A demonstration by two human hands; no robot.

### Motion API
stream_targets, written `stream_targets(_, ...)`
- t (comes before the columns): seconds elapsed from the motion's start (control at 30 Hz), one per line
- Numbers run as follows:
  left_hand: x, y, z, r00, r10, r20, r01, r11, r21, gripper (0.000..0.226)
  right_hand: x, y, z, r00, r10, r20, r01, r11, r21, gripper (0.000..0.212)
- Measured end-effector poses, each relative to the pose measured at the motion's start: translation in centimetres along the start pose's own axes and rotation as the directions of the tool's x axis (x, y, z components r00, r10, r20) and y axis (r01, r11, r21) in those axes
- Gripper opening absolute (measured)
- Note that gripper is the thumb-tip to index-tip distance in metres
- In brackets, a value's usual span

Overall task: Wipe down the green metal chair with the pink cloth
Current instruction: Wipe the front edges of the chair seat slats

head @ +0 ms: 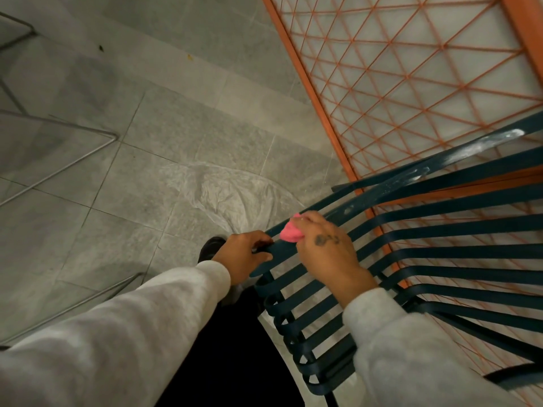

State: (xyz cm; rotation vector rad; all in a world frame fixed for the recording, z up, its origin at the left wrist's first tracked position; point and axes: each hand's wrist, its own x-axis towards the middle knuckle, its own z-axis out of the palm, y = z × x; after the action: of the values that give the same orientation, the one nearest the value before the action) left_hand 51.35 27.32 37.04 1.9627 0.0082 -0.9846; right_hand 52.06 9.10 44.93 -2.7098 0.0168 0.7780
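The dark green metal chair (426, 230) with curved slats fills the lower right. My left hand (244, 257) grips the end of the chair's top slats near the frame's middle. My right hand (329, 248) is closed on the bunched pink cloth (291, 232) and presses it against an upper slat just right of the left hand. White smears show on the slats farther up at the right.
An orange wire-mesh table (411, 69) stands behind the chair at the upper right. Grey tiled floor (147, 142) spreads to the left, with a crumpled clear plastic sheet (223, 192) on it. Thin metal wire frames (58, 160) sit at the left edge. A dark shoe (210, 248) is below.
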Motion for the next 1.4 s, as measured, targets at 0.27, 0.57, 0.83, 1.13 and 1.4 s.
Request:
stream_targets(0.27,0.2,0.1,-0.3,0.999,-0.01,0.038,0.009,1.0,0.03,0.033,-2.3,0.9,1.0,0.989,-0.144,-0.02,0.145,0.986,0.087,0.048)
stream_targets(0.57,0.3,0.3,-0.3,0.999,0.042,0.022,-0.043,0.998,0.042,0.026,-1.2,-1.9,2.1,0.984,-0.124,0.127,0.111,0.988,0.106,0.045)
stream_targets(0.83,0.3,0.1,-0.4,0.998,0.043,0.047,-0.046,0.997,0.058,0.031,0.1,0.2,-0.1,0.997,0.07,0.043,-0.07,0.998,-0.002,0.039)
stream_targets(1.13,0.0,0.2,-0.4,0.998,0.055,0.04,-0.059,0.993,0.103,0.025,0.0,-1.4,-0.1,0.954,-0.125,0.271,0.1,0.99,0.101,0.037)
stream_targets(1.4,0.2,0.2,-0.7,0.998,0.033,0.062,-0.04,0.991,0.124,0.028,0.3,-0.6,1.4,0.992,-0.039,0.123,0.036,0.999,0.029,0.039)
